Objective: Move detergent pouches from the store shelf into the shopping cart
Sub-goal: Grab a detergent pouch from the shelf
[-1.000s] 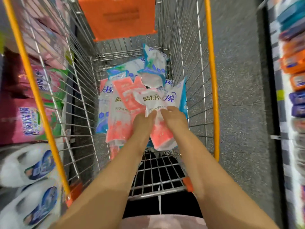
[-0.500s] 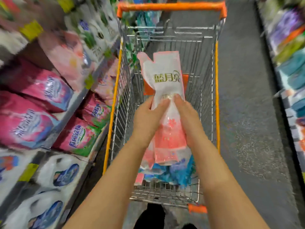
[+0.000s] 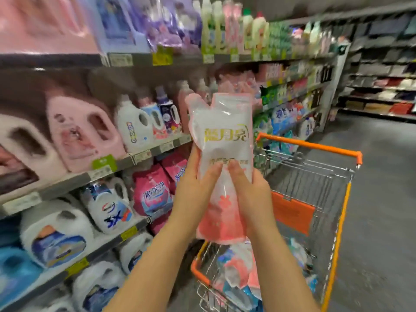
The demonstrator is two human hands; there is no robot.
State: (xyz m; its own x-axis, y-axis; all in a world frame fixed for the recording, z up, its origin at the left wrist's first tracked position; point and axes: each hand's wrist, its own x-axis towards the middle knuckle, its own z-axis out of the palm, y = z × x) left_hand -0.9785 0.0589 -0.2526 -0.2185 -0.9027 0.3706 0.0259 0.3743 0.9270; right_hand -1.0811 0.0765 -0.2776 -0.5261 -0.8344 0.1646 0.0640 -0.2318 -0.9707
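Starting at the left, the store shelf [image 3: 67, 184] carries pink and white jugs [image 3: 83, 136], so smeared by motion that their labels cannot be read. Next comes the left hand [image 3: 198, 188], its grip clamped on the left edge of the detergent pouch [image 3: 225, 136], thumb laid across the front. The pouch stands upright in the air, between the shelf and the shopping cart [image 3: 315, 152], above the cart's near end. It looks like a glossy film bag, white above and pink below, and it probably handles as a soft, sloshing weight: limp at the top, heavy toward the bottom and a little slick. The middle, where both hands have it, seems the sound place to hold. A palm under the base would likely steady it better, and the notched upper corner is best left unsqueezed. The right hand [image 3: 249, 188] mirrors the left, its grip closed on the right edge with the thumb in front. The fingers of both hands are hidden behind the film. Further right and below, more pouches in the cart [image 3: 236, 273] lie in a blurred heap that cannot be counted. The held pouch and the forearms cover part of that heap, and the picture's lower edge cuts off the basket.
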